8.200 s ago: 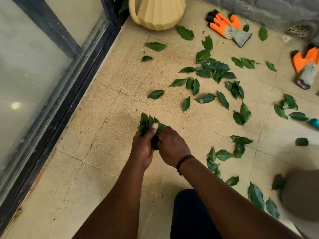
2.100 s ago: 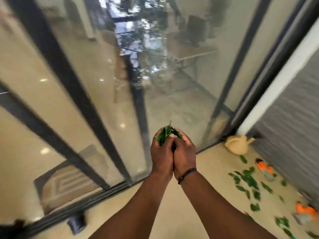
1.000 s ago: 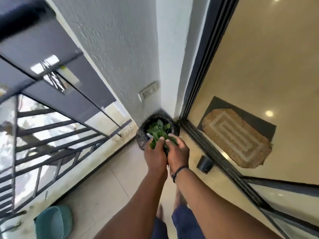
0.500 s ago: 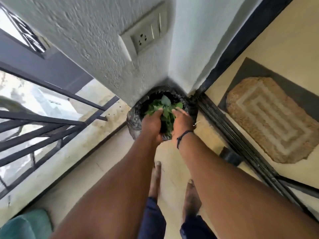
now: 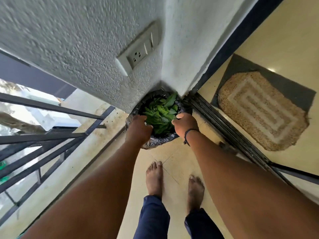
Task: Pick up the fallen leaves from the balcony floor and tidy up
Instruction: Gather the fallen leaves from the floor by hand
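Observation:
A heap of green leaves (image 5: 160, 112) lies inside a round bin lined with a black plastic bag (image 5: 160, 140), which stands in the corner where two walls meet. My left hand (image 5: 138, 129) hovers over the bin's left rim with its fingers bent loosely down towards the leaves. My right hand (image 5: 185, 125), with a dark band at the wrist, is over the right rim, fingertips at the edge of the heap. The hands are apart and neither grips any leaves.
A wall socket (image 5: 138, 52) sits above the bin. A dark metal railing (image 5: 51, 135) runs along the left. The sliding door track (image 5: 224, 128) runs on the right, with a doormat (image 5: 262, 111) behind the glass. My bare feet (image 5: 154, 178) stand on the tiles.
I carried the bunch of leaves from the floor to the corner bin. My hands, pressed together around the bunch half a second ago, have parted and the leaves now lie in the bin.

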